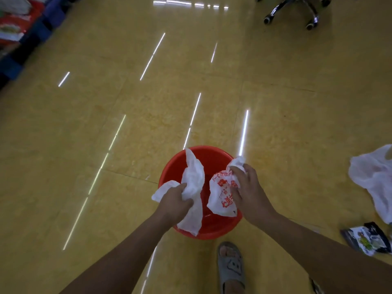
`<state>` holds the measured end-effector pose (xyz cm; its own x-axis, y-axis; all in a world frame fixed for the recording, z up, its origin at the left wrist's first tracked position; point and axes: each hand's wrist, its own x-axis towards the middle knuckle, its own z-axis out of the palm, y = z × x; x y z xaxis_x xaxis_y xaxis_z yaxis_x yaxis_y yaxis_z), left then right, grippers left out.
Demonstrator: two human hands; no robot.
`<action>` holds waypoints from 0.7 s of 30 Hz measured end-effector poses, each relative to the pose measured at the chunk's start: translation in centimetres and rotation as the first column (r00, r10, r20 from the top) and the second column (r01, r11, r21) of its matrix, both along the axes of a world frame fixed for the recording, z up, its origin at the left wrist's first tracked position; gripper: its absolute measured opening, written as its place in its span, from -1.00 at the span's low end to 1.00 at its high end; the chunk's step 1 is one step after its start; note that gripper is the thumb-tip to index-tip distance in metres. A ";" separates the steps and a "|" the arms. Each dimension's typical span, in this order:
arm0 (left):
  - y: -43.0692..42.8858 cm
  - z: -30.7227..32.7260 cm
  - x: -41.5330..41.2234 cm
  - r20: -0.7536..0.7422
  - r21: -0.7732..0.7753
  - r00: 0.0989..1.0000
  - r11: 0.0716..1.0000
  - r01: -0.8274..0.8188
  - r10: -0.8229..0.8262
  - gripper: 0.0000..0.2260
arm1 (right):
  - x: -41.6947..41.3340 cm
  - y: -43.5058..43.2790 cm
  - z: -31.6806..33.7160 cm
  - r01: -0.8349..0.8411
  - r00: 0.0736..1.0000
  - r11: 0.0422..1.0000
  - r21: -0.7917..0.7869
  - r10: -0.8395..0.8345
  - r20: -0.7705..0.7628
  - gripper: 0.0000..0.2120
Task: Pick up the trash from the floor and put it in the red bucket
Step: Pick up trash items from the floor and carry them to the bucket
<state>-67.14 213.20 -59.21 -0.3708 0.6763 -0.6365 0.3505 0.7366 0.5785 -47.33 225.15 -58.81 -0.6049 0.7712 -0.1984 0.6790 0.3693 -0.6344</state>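
Note:
The red bucket (pixel 176 164) stands on the yellow floor just in front of my feet. My left hand (pixel 176 200) grips a plain white plastic bag (pixel 194 177) over the bucket's left side. My right hand (pixel 247 187) grips a white plastic bag with red print (pixel 221 192) over the bucket's right side. Both bags hang partly inside the bucket's opening. On the floor at the right lie another white plastic bag (pixel 373 177) and a black snack wrapper (pixel 367 240).
My foot in a grey slipper (pixel 231 266) stands just below the bucket. An office chair base (pixel 297 9) with castors is at the top right. Blue shelving with packaged goods (pixel 17 28) runs along the top left.

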 end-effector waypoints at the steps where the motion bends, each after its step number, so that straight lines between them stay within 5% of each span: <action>1: 0.2 -1.1 0.0 0.023 -0.012 1.000 1.000 0.004 -0.004 -0.43 | -0.3 0.1 -1.2 -0.045 0.999 0.999 -0.010 0.046 0.008 -0.43; 5: 0.7 -5.1 0.4 0.102 -0.093 0.994 0.994 0.059 -0.050 -0.27 | -1.2 0.8 -5.9 -0.268 0.955 0.963 -0.005 0.267 0.132 -0.22; 10: 0.6 -8.7 0.7 -0.089 -0.293 0.911 0.885 0.362 -0.402 -0.18 | -2.5 1.3 -10.1 -0.417 0.793 0.899 -0.134 0.432 0.431 -0.18; 17: 3.0 -7.9 0.3 -0.221 -0.103 0.903 0.929 0.355 -0.370 -0.64 | -3.2 4.0 -9.0 -0.357 0.800 0.902 -0.241 0.429 0.419 -0.22; 21: 4.2 -6.8 -0.7 -0.263 -0.075 0.917 0.954 0.290 -0.300 -0.68 | -2.8 5.8 -7.9 -0.355 0.835 0.912 -0.204 0.407 0.369 -0.21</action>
